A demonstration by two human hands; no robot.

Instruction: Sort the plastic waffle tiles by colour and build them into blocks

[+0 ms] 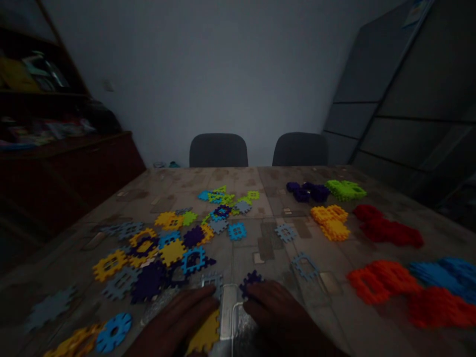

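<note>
My left hand (178, 317) is at the lower middle, with a yellow toothed building tile (207, 332) between its straight fingers and the thumb below. A grey window tile (212, 280) lies just beyond those fingertips. To the right, my right hand (273, 305) has its fingers closed at the edge of a dark purple toothed tile (252, 281); the grip is partly hidden. Left of my hands spreads a loose mix of tiles, among them a large purple tile (149, 281), a blue window tile (193, 259) and a blue notched disc (114, 332).
Piles sorted by colour stand at right: orange (383, 280), blue (446, 275), red (388, 227), yellow (330, 221), green (345, 189) and purple (308, 191). Grey tiles (285, 232) lie between. Two chairs (218, 150) stand behind the table (271, 183); a cabinet (67, 173) is at left.
</note>
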